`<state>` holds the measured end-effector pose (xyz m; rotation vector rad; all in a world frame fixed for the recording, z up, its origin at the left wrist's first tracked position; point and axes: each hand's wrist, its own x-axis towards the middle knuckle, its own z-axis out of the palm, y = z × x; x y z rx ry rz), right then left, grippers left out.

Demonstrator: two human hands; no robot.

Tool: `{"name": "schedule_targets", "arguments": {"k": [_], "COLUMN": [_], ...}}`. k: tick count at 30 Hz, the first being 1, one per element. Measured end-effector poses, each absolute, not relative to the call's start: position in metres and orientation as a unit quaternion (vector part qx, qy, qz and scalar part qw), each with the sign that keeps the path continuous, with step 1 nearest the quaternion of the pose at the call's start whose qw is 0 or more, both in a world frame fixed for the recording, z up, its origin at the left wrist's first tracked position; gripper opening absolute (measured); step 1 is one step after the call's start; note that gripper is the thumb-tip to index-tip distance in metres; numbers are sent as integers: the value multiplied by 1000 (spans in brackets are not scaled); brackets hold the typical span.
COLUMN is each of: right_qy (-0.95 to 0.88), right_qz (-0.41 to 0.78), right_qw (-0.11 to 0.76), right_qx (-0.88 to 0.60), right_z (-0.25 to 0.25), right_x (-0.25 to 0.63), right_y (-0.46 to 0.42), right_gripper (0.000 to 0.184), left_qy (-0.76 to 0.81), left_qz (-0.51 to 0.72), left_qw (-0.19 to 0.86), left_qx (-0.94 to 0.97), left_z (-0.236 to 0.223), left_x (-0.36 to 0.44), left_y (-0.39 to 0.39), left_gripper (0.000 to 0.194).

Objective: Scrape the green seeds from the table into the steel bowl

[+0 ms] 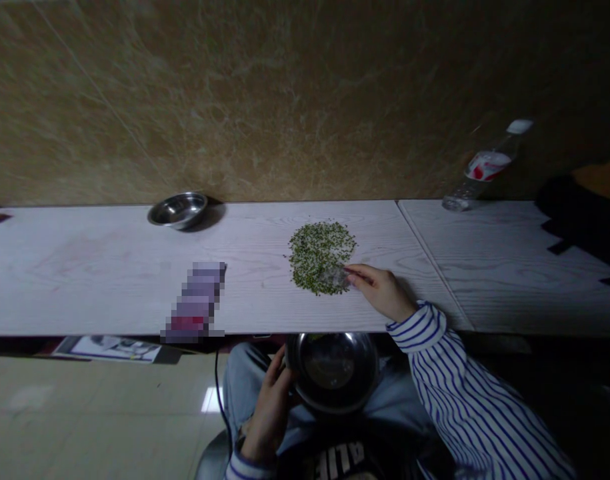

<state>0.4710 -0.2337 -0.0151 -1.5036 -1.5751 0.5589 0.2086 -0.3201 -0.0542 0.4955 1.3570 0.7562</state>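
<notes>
A flat pile of small green beans [321,257] lies on the white wooden table [109,280]. My right hand [379,290] rests at the pile's right edge, fingers pinched on a small clear piece I cannot make out. My left hand [269,407] is below the table edge, over my lap, gripping the rim of a steel bowl [335,370]. The bowl looks nearly empty inside.
A second steel bowl [179,209] stands at the back of the table by the marble wall. A plastic water bottle [485,167] leans at the back right. A blurred purple object [197,301] lies near the front edge. A dark item [579,220] sits far right.
</notes>
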Motion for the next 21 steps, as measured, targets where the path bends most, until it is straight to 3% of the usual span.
{"name": "schedule_targets", "arguments": {"k": [8, 21], "right_qy": [-642, -554], "right_qz": [239, 168], "right_qw": [411, 452], "right_qx": [-601, -678], "right_z": [-4, -20], "right_x": [469, 504], "right_y": [-250, -256], "right_gripper": [27, 33], "left_qy": [612, 587], "left_qz": [340, 337], "left_qw": [680, 702], "left_qx": [216, 223], "left_z": [-58, -66], "left_x": [207, 200], "left_y": [-320, -321], "left_gripper": [73, 74]}}
